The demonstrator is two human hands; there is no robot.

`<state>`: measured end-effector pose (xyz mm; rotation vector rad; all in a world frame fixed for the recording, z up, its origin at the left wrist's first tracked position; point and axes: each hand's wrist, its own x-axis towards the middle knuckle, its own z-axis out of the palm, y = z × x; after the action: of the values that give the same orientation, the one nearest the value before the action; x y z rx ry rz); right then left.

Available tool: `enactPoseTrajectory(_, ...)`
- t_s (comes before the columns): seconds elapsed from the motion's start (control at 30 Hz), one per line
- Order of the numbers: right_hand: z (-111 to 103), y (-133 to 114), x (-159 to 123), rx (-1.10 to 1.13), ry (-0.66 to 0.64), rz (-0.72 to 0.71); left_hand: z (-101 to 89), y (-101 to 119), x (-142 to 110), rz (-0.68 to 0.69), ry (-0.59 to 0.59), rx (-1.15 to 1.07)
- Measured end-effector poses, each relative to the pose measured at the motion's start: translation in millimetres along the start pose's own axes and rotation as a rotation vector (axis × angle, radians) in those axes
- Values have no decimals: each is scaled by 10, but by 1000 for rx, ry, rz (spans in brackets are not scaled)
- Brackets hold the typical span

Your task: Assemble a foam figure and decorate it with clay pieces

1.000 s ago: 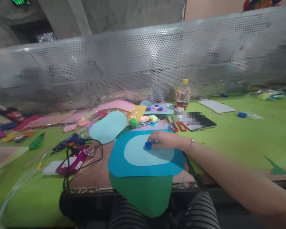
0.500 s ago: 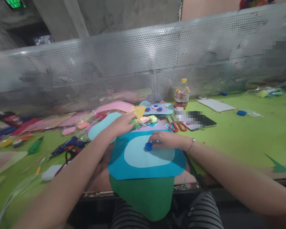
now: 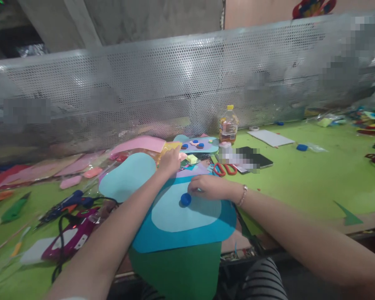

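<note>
Hands both over the middle of the counter [image 3: 284,179]. Left hand [image 3: 170,161]: fingers bunched and pointing toward the far edge, tips at a pale pink lump [image 3: 182,156]; from where I stand, can't tell if it's gripping. Right hand [image 3: 206,187]: fingers loosely curled, tips just beside a blue disc [image 3: 185,200]; can't tell if they touch it. Disc sits near the middle of a pale blue oval [image 3: 203,214], which lies on a larger blue sheet [image 3: 228,227] by the counter's near edge, over a dark green sheet [image 3: 178,271] that hangs past that edge.

Others, left to right: green pointed item [image 3: 16,208] on the counter's left part, then blue glue gun [image 3: 62,206], with a magenta-and-white device [image 3: 71,237] closer to the near edge. Light blue sheet [image 3: 128,175] left of the left hand; pink sheet [image 3: 140,145] behind it, toward the far edge. Pale yellow cube [image 3: 192,159] just right of the lump. Red-handled scissors [image 3: 219,170] beyond the right hand. Yellow-capped bottle [image 3: 228,127] upright at the far edge, by the perforated metal screen [image 3: 162,96]. White board [image 3: 270,138] flat near the far edge; blue lump [image 3: 301,147] to its right. Green scrap [image 3: 348,214] at the near edge, far right.
</note>
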<state>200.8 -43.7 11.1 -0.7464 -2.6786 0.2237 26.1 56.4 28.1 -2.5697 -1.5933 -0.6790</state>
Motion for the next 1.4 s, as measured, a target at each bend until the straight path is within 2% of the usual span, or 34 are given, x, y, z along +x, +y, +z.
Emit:
enactPoseTrajectory(0.03,-2,0,0,-19,31,24,-47,45,-27,-44,31,-159)
enactPoseTrajectory(0.1,-14,-7,-4,-50,121,88,-145,149,-131,-184,2,-540)
enactPoseTrajectory(0.2,-40,-30,-14,-57,281,148,-275,283,-394,-383,-133,-1122)
enactPoseTrajectory(0.3,-55,-57,-18,-30,359,129,-342,330,-668,-415,-268,-1429)
enactPoseTrajectory(0.4,-50,-78,-11,-19,349,90,-329,307,-828,-387,-306,-1506)
enactPoseTrajectory(0.5,-37,-78,-6,-12,342,88,-252,276,-858,-370,-221,-1564)
enactPoseTrajectory(0.67,-13,-13,-15,55,385,171,-85,255,-828,-311,-102,-1604)
enactPoseTrajectory(0.87,17,62,1,230,420,214,-21,253,-868,-330,-108,-1524)
enactPoseTrajectory(1.07,-12,19,12,262,460,252,-29,302,-884,-295,-240,-1656)
enactPoseTrajectory(1.27,37,4,35,464,585,259,-21,278,-842,-287,-129,-1702)
enactPoseTrajectory(1.4,16,-10,35,449,648,290,-31,248,-828,-321,-110,-1753)
